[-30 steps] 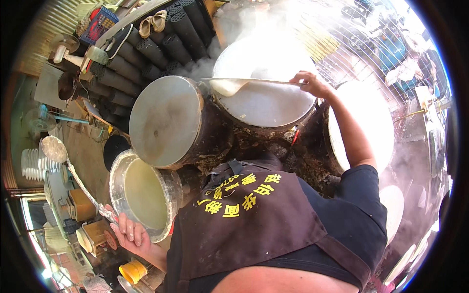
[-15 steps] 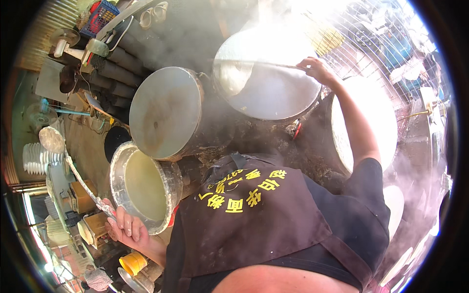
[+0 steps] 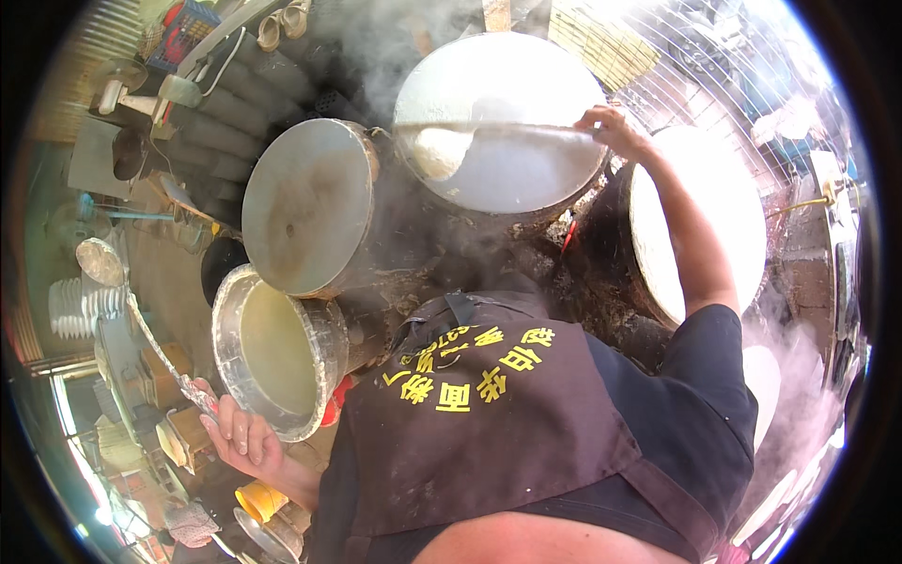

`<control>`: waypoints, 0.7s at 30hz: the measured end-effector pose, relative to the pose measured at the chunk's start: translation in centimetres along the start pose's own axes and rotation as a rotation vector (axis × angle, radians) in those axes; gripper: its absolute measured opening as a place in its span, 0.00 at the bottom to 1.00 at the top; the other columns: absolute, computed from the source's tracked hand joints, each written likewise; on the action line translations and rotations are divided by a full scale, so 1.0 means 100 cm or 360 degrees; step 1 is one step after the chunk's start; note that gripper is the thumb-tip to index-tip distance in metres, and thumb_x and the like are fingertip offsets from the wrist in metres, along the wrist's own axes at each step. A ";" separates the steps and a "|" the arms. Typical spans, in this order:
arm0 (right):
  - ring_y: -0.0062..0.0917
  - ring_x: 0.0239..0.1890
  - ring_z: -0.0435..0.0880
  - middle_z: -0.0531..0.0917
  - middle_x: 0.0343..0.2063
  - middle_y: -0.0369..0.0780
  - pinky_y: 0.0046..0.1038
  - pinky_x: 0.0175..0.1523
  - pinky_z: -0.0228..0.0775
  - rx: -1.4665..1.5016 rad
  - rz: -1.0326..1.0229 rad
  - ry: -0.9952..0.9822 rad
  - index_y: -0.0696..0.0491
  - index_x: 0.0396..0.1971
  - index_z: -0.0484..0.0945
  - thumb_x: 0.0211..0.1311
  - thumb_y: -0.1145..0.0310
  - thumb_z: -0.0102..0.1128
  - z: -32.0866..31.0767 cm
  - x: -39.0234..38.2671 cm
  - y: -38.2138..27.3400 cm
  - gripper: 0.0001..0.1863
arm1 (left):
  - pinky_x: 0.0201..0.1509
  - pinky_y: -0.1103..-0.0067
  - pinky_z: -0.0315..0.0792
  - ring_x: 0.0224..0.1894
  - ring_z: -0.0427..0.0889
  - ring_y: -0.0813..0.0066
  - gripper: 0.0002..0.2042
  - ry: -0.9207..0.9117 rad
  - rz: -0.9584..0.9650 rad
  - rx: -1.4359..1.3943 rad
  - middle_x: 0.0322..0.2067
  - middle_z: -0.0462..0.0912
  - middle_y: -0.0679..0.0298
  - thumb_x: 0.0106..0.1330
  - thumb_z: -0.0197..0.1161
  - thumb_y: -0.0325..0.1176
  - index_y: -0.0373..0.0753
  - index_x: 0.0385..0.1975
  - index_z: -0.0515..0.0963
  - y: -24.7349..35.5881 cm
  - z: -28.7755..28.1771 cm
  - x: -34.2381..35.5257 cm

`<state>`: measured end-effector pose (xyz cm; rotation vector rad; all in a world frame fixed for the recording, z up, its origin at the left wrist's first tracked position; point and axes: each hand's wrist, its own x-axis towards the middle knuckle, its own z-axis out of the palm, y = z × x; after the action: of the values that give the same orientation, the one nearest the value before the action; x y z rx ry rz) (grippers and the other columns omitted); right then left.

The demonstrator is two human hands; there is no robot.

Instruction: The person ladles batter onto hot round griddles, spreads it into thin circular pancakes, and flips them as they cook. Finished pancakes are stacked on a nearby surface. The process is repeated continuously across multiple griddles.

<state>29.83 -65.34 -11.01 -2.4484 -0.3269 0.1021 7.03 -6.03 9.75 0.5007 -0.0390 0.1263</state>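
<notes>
My left hand (image 3: 249, 434) is closed around the handle of a long ladle (image 3: 101, 261). The ladle's bowl, coated in pale batter, is held out at the far left. Beside that hand stands a metal pot (image 3: 280, 324) of pale, cloudy liquid. My right hand (image 3: 615, 132) grips the right end of a thin stick (image 3: 526, 128), which stretches across a round steaming surface (image 3: 498, 80). A white patch of batter (image 3: 442, 153) shows by the stick's left part. Steam hides whether the stick touches the surface or lifts a sheet.
A grey round lid (image 3: 310, 207) covers the drum at the middle left. On the right, a bright white round top (image 3: 700, 230) sits below my right forearm. A yellow container (image 3: 260, 501) stands at the lower left. Wire mesh (image 3: 695, 85) runs along the upper right.
Steam over the middle round surface has thinned, so it shows more clearly. The stick is now more level in the view. Both hands keep their holds, and the ladle has hardly moved.
</notes>
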 end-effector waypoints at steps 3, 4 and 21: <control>0.30 0.43 0.78 0.80 0.36 0.41 0.31 0.50 0.72 -0.0065 0.0015 -0.0014 0.53 0.40 0.81 0.61 0.74 0.55 -0.003 -0.050 -0.019 0.09 | 0.06 0.90 0.59 0.13 0.58 0.85 0.24 -0.0053 -0.0067 -0.0036 0.22 0.60 0.66 0.74 0.43 0.31 0.38 0.67 0.47 0.003 -0.004 0.002; 0.29 0.42 0.78 0.79 0.36 0.40 0.31 0.49 0.72 -0.0117 0.0049 0.0006 0.52 0.40 0.81 0.60 0.75 0.56 -0.008 -0.072 -0.020 0.09 | 0.06 0.90 0.59 0.13 0.58 0.85 0.24 -0.0070 -0.0085 -0.0052 0.22 0.60 0.66 0.74 0.43 0.31 0.38 0.67 0.47 0.004 -0.008 0.002; 0.18 0.19 0.74 0.76 0.23 0.37 0.25 0.22 0.70 0.0977 0.0681 0.0594 0.44 0.66 0.59 0.67 0.68 0.49 0.251 -0.046 -0.238 0.27 | 0.05 0.91 0.56 0.12 0.54 0.87 0.29 -0.0401 -0.0549 -0.0182 0.23 0.59 0.67 0.75 0.42 0.34 0.44 0.71 0.38 0.072 -0.064 0.051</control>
<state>16.50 -33.42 -15.83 -1.8361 0.3518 -0.0663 11.14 3.82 7.91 0.4001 -0.2040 -0.2762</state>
